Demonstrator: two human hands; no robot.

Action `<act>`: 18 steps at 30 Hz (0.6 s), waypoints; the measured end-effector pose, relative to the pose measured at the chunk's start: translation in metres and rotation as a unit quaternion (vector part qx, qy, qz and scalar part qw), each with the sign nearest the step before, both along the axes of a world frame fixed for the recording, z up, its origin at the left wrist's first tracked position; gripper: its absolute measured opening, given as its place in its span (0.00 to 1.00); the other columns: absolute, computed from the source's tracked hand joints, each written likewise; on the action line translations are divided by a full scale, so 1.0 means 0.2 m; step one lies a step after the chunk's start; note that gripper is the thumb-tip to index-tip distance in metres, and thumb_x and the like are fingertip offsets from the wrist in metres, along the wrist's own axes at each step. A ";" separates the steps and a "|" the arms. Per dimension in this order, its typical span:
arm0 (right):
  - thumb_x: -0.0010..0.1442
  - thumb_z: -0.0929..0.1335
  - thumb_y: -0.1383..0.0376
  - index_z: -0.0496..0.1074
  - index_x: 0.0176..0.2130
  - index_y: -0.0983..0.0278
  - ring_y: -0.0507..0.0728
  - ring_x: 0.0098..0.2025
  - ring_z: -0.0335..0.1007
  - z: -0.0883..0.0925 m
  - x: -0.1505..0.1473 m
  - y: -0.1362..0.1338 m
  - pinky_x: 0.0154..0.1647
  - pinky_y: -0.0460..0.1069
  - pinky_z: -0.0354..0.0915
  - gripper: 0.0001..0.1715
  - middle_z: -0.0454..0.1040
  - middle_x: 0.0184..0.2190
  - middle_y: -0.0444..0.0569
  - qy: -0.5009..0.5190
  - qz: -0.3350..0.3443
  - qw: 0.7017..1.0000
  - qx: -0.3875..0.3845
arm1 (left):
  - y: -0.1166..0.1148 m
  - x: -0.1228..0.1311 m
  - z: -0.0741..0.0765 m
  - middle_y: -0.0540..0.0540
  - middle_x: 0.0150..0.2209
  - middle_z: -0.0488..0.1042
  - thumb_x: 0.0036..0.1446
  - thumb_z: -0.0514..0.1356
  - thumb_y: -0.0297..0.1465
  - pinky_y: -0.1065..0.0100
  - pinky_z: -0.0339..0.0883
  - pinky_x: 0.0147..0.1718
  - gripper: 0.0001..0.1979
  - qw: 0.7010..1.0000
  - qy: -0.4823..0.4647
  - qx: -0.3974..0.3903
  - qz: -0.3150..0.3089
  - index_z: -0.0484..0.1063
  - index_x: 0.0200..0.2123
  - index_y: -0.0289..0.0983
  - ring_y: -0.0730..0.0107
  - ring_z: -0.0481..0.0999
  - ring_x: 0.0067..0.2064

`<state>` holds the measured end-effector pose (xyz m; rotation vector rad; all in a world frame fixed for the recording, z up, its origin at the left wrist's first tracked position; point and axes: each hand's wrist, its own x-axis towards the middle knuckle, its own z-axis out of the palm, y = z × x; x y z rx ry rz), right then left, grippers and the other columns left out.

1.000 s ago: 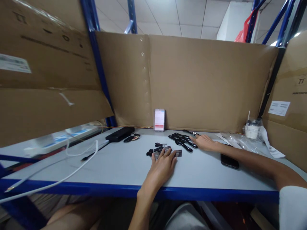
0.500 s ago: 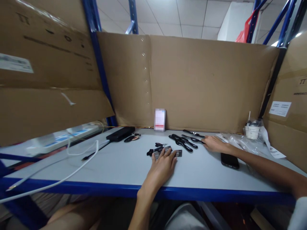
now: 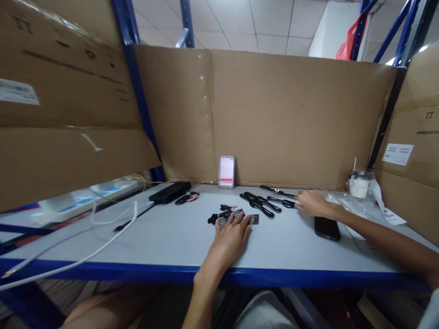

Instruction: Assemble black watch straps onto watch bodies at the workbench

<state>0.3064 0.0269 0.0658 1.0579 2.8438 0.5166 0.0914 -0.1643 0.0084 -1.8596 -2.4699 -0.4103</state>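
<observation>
My left hand (image 3: 229,236) lies palm down near the middle of the table, its fingers stretched out over flat grey rectangular pieces (image 3: 254,219). Beside those fingertips are small black parts (image 3: 213,219), partly covered by the hand. Over to the right, my right hand (image 3: 314,204) has its fingers closed on the end of a slim glossy black piece (image 3: 281,201), whose kind I cannot make out. Several similar glossy black pieces (image 3: 261,204) lie crossed to its left. Another long black piece (image 3: 274,189) rests behind it.
A black phone (image 3: 327,228) lies below my right wrist. Clear plastic bags and a white cup (image 3: 358,186) stand at the back right. A lit phone (image 3: 227,172) leans against the cardboard. At left are a black power bank (image 3: 170,192), keys (image 3: 187,197), a white cable (image 3: 113,237) and a power strip (image 3: 89,196).
My right hand has drawn the slim black piece slightly right and nearer, away from the crossed pieces. My left hand has stayed in place. The view has shifted a little.
</observation>
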 end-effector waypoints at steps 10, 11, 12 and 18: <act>0.57 0.67 0.68 0.79 0.45 0.71 0.65 0.46 0.77 0.02 -0.41 0.12 0.40 0.51 0.66 0.17 0.79 0.45 0.66 -0.028 0.043 0.998 -0.049 | 0.01 -0.01 -0.01 0.40 0.70 0.57 0.70 0.44 0.36 0.32 0.42 0.64 0.25 1.000 0.004 0.002 -0.001 0.62 0.66 0.41 0.45 0.51 0.72; 0.55 0.68 0.69 0.79 0.45 0.71 0.64 0.45 0.78 0.02 -0.44 0.14 0.38 0.50 0.66 0.17 0.79 0.44 0.65 -0.034 0.044 0.997 -0.057 | 0.01 -0.01 -0.02 0.40 0.70 0.58 0.70 0.44 0.36 0.31 0.42 0.64 0.24 1.000 0.004 0.006 -0.001 0.63 0.66 0.42 0.45 0.51 0.71; 0.54 0.68 0.70 0.79 0.44 0.71 0.63 0.44 0.78 0.02 -0.46 0.16 0.37 0.49 0.65 0.18 0.79 0.44 0.64 -0.037 0.046 0.996 -0.064 | 0.01 -0.01 -0.02 0.40 0.69 0.58 0.70 0.45 0.36 0.31 0.42 0.64 0.24 1.000 0.004 0.009 0.000 0.63 0.65 0.43 0.45 0.52 0.71; 0.57 0.66 0.67 0.79 0.40 0.71 0.59 0.35 0.76 0.13 -0.42 0.19 0.32 0.48 0.60 0.15 0.79 0.39 0.62 0.011 0.057 0.997 -0.052 | 0.00 0.00 -0.01 0.40 0.69 0.59 0.70 0.44 0.36 0.32 0.42 0.64 0.24 1.000 -0.002 0.015 -0.002 0.64 0.65 0.44 0.44 0.52 0.71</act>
